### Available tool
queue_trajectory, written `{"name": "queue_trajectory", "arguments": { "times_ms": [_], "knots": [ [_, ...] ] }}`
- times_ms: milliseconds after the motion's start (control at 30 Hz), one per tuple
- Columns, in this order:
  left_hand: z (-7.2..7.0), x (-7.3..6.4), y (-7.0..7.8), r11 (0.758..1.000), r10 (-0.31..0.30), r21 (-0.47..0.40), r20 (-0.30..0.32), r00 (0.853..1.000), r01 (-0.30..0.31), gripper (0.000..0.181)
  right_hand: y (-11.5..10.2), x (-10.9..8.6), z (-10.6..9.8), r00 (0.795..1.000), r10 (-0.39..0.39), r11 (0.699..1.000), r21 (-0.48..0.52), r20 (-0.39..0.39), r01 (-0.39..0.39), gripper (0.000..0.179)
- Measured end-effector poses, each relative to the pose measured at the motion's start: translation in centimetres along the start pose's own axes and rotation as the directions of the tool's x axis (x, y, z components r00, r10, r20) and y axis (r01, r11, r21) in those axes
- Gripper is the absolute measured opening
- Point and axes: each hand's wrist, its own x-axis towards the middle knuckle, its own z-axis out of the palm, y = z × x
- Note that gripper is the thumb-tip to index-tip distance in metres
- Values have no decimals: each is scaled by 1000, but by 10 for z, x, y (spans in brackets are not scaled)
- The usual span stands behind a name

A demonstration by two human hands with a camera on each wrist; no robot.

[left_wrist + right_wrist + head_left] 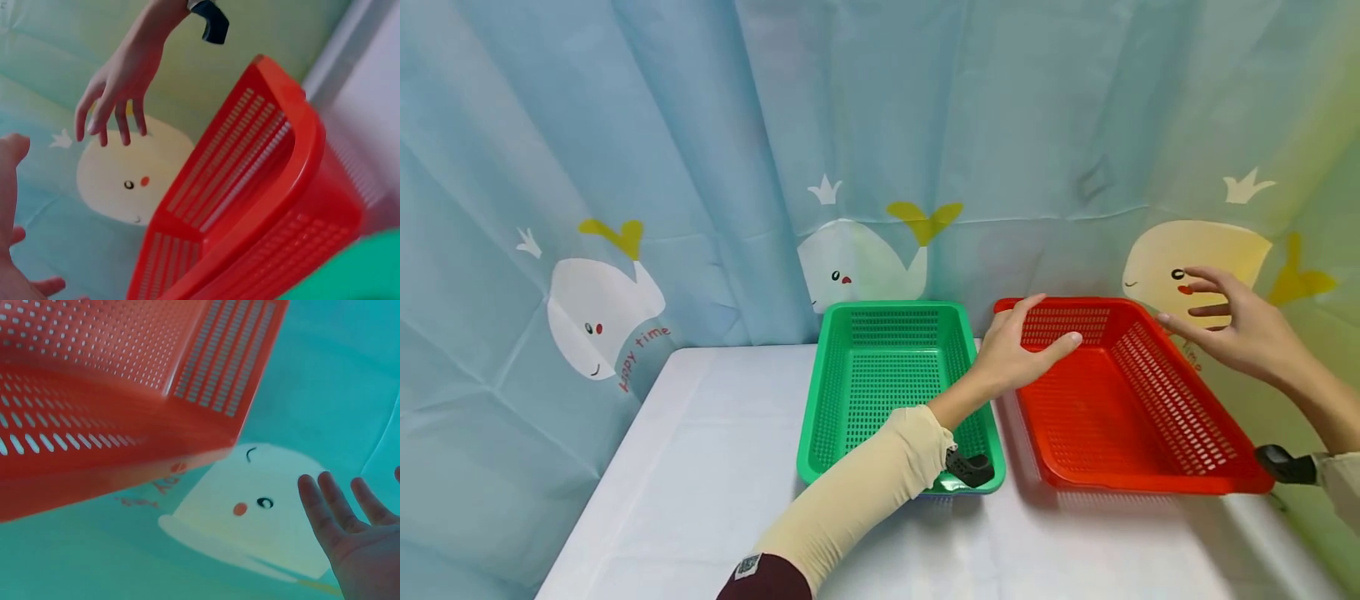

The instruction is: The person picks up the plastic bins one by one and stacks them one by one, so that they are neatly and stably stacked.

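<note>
My left hand (pixel 1011 354) hovers over the gap between two plastic baskets, thumb and fingers apart, holding nothing. Below its wrist is the green basket (pixel 814 400), bare inside, with perforated walls. To the right stands the red basket (pixel 1045 467), also bare, its far left corner partly behind my left fingers in the head view. My right hand (pixel 1247 329) is raised by the red basket's right rim, fingers spread and loosely bent around nothing. In the right wrist view, a clear space separates the right hand (pixel 356 537) from the red basket (pixel 206 425).
A white-covered table (pixel 730 417) carries both baskets. Behind it hangs a blue-green curtain (pixel 700 167) printed with whales, close to the baskets' far rims. Along the right side the curtain runs beside the red basket. A blue-purple edge shows under the green basket's near rim.
</note>
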Motion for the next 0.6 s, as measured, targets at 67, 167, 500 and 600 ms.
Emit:
{"name": "queue_trajectory", "arguments": {
  "times_ms": [67,167,500,600],
  "knots": [
    [6,0,0,998,-45,-35,-21,999,44,71,5,1,-1,999,28,1000,-10,34,-27,85],
    [14,1,-2,988,-118,-100,-38,992,114,71,14,3,-3,995,59,998,-22,82,-58,88],
    [35,4,-7,902,-372,-270,-96,923,336,71,43,1,-6,959,96,995,-23,267,-93,87],
    [37,6,-11,883,-402,-296,-79,912,363,70,50,0,-4,947,94,995,-4,307,-97,85]
  ]
}}
